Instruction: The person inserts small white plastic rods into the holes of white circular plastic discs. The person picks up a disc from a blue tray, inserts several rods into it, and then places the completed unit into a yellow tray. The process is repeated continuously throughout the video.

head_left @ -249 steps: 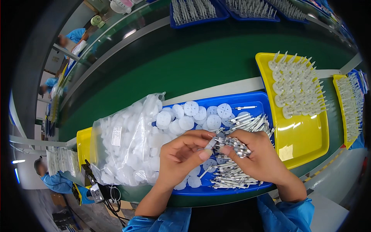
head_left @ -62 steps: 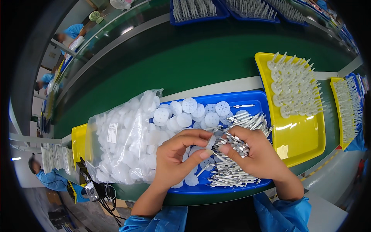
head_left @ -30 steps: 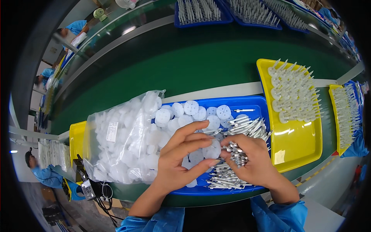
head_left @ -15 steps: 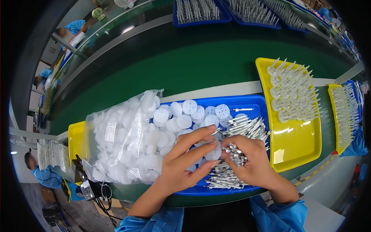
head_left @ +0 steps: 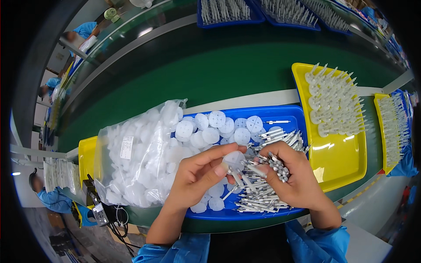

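Observation:
My left hand (head_left: 199, 173) is closed on a round translucent plastic disc (head_left: 234, 160), pinched between thumb and fingers. A slim white pin with a metal end sits close against that disc. In my right hand (head_left: 291, 177) is a bundle of slim white-and-metal pins (head_left: 277, 166), gripped in the curled fingers. Both hands meet over the blue tray (head_left: 280, 115). Under them lie a heap of loose pins (head_left: 258, 199) and several more discs (head_left: 217, 119). How the pin and disc touch is partly hidden by my fingers.
A clear plastic bag (head_left: 136, 162) full of discs covers the blue tray's left part. On the right, a yellow tray (head_left: 337, 168) carries rows of discs with upright pins. More filled trays (head_left: 258, 22) stand along the far side. A black power adapter (head_left: 100, 215) with cables is at lower left.
My left hand has shifted left and turned, bringing the disc lower beside the pins. My right hand has tilted, so the pin bundle's ends now point more toward the right.

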